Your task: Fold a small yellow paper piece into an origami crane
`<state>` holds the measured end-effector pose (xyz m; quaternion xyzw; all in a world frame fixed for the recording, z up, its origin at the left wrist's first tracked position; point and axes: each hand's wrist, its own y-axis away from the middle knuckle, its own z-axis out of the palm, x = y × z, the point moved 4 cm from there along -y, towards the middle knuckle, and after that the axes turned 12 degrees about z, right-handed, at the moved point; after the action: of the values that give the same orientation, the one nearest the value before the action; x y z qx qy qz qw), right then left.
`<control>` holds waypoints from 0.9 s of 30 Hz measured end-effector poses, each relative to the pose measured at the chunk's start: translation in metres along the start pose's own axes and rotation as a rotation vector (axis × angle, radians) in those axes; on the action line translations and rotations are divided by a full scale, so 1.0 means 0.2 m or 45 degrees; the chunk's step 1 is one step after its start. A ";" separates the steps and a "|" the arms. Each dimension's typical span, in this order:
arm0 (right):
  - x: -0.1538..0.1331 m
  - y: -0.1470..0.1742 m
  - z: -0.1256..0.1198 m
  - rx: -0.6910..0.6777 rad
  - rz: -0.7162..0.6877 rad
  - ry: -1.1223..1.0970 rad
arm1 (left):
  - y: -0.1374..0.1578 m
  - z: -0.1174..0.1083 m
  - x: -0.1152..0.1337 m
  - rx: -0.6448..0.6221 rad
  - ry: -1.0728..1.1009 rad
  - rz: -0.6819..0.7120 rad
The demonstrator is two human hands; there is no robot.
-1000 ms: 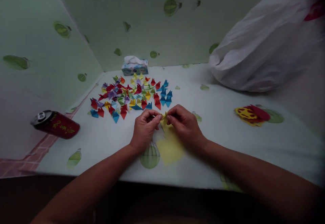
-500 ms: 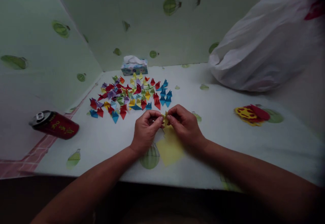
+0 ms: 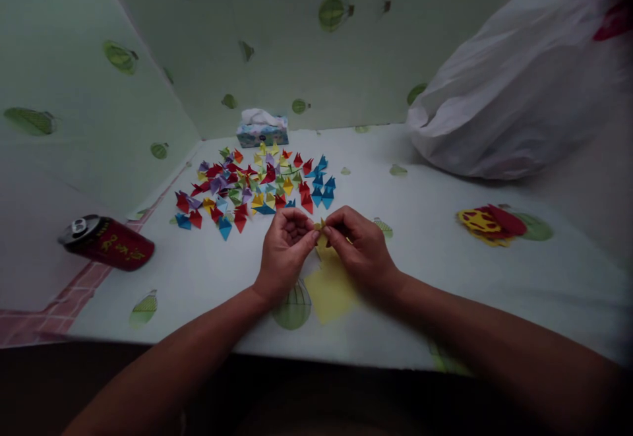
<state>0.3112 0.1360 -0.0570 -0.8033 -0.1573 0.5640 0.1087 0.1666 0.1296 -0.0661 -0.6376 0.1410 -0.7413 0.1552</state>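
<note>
Between my two hands is a small folded yellow paper [image 3: 322, 227], with a pointed tip sticking up. My left hand [image 3: 285, 251] pinches its left side between thumb and forefinger, the other fingers curled. From the right, my right hand [image 3: 362, 249] pinches the same piece, thumb against forefinger. The fingertips cover most of the folds. Flat yellow paper [image 3: 330, 291] lies on the table just below the hands. Beyond them spread many small folded paper cranes [image 3: 270, 175] in red, blue, yellow, green and purple.
A red drink can [image 3: 109, 243] stands at the left by the pink-tiled edge. The tissue box [image 3: 262, 130] is against the back wall. On the right are a large white plastic bag [image 3: 499, 93] and a red-and-yellow cut-out piece [image 3: 487, 223]. The table's front edge runs below my forearms.
My left fingers have shifted around the yellow paper, the forefinger lifting slightly and the curled fingers showing more. Both hands stay in nearly the same place, still pinching it.
</note>
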 end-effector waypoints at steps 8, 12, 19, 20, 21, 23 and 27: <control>0.01 -0.01 0.00 -0.003 -0.014 0.006 | -0.02 -0.02 -0.01 -0.006 -0.001 -0.053; 0.01 -0.02 -0.01 0.007 -0.014 0.020 | -0.02 -0.02 0.00 -0.016 -0.034 -0.097; 0.02 -0.02 -0.01 0.017 -0.005 0.008 | -0.01 -0.02 0.00 -0.011 -0.085 -0.133; 0.01 -0.02 0.00 0.016 -0.010 0.010 | -0.01 -0.02 0.00 -0.010 -0.087 -0.130; 0.01 -0.02 0.00 0.014 -0.014 0.012 | -0.01 -0.02 0.00 -0.009 -0.086 -0.129; 0.01 -0.02 0.00 0.012 -0.026 0.021 | -0.01 -0.02 0.00 -0.010 -0.076 -0.125; 0.01 -0.02 -0.01 0.015 -0.043 0.039 | -0.01 -0.02 0.00 -0.014 -0.013 -0.145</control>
<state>0.3130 0.1395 -0.0563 -0.8084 -0.1658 0.5507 0.1254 0.1634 0.1316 -0.0667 -0.6494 0.1078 -0.7447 0.1097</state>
